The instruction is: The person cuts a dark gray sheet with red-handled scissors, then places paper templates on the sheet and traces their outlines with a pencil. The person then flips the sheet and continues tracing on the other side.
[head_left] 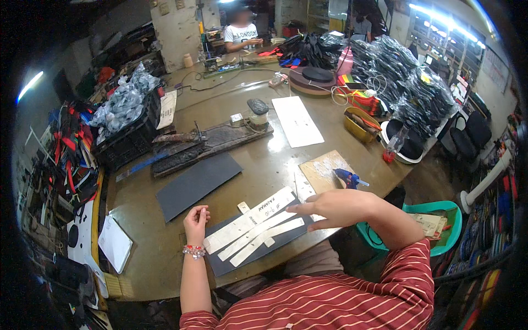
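Note:
Before me on the table lies a dark grey sheet [223, 268], with several cream pattern strips [256, 219] on top, one bearing handwriting. My left hand [196, 223], a beaded bracelet at its wrist, is raised beside the strips' left ends. Its fingers are loosely curled in and nothing shows in them. My right hand [330, 208] reaches across the strips' right ends with fingers stretched apart. Its fingertips are at the strips; whether they press on them I cannot tell. Another dark grey sheet [199, 185] lies just beyond.
A blue glue gun [349, 178] rests on a stained board [322, 171] beyond my right hand. White paper [297, 122], a dark wooden plank [220, 144] and a yellow tub [360, 122] are farther off. A black crate [127, 142] stands left. Another person [241, 38] sits at the far end.

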The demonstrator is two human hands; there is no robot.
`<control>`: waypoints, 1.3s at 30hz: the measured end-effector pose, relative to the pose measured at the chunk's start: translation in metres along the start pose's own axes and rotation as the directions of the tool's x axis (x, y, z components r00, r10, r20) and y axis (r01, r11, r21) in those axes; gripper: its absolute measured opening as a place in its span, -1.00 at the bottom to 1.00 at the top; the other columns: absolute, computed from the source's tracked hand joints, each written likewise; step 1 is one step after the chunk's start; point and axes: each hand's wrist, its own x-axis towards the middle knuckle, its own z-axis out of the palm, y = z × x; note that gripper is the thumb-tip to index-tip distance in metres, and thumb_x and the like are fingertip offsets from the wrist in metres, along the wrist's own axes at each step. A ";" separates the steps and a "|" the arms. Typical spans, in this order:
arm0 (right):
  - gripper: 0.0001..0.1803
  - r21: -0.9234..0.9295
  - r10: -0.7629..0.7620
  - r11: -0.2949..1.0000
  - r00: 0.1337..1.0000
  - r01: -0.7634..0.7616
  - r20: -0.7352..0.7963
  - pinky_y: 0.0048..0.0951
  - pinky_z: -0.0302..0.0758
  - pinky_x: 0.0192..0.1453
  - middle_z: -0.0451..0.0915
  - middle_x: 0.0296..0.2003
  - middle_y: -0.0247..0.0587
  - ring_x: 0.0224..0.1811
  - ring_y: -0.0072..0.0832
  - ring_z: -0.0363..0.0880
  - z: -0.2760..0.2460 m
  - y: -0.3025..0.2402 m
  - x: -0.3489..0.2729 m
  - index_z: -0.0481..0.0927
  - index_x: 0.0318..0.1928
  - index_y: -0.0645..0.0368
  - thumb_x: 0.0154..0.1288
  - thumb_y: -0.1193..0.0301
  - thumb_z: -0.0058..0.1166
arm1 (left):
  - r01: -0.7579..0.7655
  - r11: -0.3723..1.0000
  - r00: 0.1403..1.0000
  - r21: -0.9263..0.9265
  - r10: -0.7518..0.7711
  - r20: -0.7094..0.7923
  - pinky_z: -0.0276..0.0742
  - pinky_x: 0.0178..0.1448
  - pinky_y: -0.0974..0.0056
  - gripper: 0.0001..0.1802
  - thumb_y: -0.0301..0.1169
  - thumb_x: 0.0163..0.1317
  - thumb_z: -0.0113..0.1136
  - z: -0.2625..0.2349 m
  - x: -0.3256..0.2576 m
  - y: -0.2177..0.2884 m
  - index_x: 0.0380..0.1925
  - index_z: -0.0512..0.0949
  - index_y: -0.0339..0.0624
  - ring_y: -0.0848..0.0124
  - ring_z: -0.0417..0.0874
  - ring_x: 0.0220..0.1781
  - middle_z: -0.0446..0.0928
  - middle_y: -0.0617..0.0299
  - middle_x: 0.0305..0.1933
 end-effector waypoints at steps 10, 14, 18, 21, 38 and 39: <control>-0.66 0.407 0.464 0.884 -0.534 0.229 -0.707 -0.58 0.42 -0.21 0.56 -0.26 -0.34 -0.29 -0.63 0.48 0.093 0.195 -0.187 0.47 0.07 0.15 0.44 0.23 -0.14 | -0.038 0.998 0.999 0.052 0.036 0.041 0.45 -0.36 0.52 -0.82 -0.38 0.32 0.08 -0.006 0.006 -0.007 -0.22 0.56 -0.25 0.62 0.54 -0.43 0.55 0.33 -0.41; -0.58 0.960 0.863 0.216 -0.495 0.175 -0.104 -0.52 0.37 -0.42 0.44 -0.47 -0.33 -0.50 -0.55 0.40 0.241 0.280 -0.187 0.44 -0.16 0.11 0.40 0.01 -0.20 | 0.007 0.990 1.000 0.142 -0.008 0.006 0.45 -0.36 0.51 -0.82 -0.38 0.33 0.06 -0.002 0.006 -0.007 -0.21 0.56 -0.25 0.61 0.54 -0.42 0.55 0.33 -0.41; -0.39 0.648 0.974 -0.202 0.079 0.735 0.213 -0.05 0.40 0.03 0.46 0.01 -0.05 -0.06 -0.20 0.47 0.305 0.319 -0.125 0.37 0.16 0.08 0.38 -0.12 -0.28 | 0.036 0.989 0.999 0.142 -0.033 -0.020 0.44 -0.36 0.51 -0.81 -0.38 0.32 0.06 -0.001 0.003 -0.004 -0.20 0.56 -0.26 0.61 0.54 -0.42 0.56 0.31 -0.39; -0.46 0.464 0.997 -0.066 0.077 0.883 -0.006 -0.07 0.41 0.17 0.43 0.12 -0.09 0.10 -0.13 0.43 0.300 0.336 -0.088 0.33 0.20 0.15 0.42 0.03 -0.25 | 0.005 0.987 1.000 0.162 -0.007 0.014 0.45 -0.35 0.50 -0.81 -0.39 0.31 0.07 0.000 0.002 -0.003 -0.20 0.57 -0.26 0.61 0.54 -0.42 0.57 0.30 -0.38; -0.24 0.632 0.911 -0.186 -0.108 0.753 0.398 -0.28 0.40 -0.41 0.50 -0.41 -0.21 -0.48 -0.31 0.50 0.377 0.269 -0.220 0.28 0.10 0.01 0.23 -0.35 -0.36 | -0.052 0.974 0.997 0.220 0.038 0.071 0.50 -0.22 0.46 -0.82 -0.43 0.32 0.05 -0.004 0.004 -0.008 -0.19 0.56 -0.29 0.57 0.55 -0.34 0.57 0.26 -0.33; -0.21 0.617 0.895 -0.233 -0.083 0.752 0.439 -0.23 0.41 -0.34 0.53 -0.36 -0.20 -0.45 -0.27 0.51 0.379 0.269 -0.233 0.33 0.06 0.08 0.21 -0.37 -0.32 | -0.060 0.973 0.996 0.221 0.043 0.077 0.50 -0.21 0.45 -0.82 -0.44 0.32 0.05 -0.005 0.004 -0.008 -0.19 0.56 -0.29 0.57 0.55 -0.33 0.57 0.26 -0.32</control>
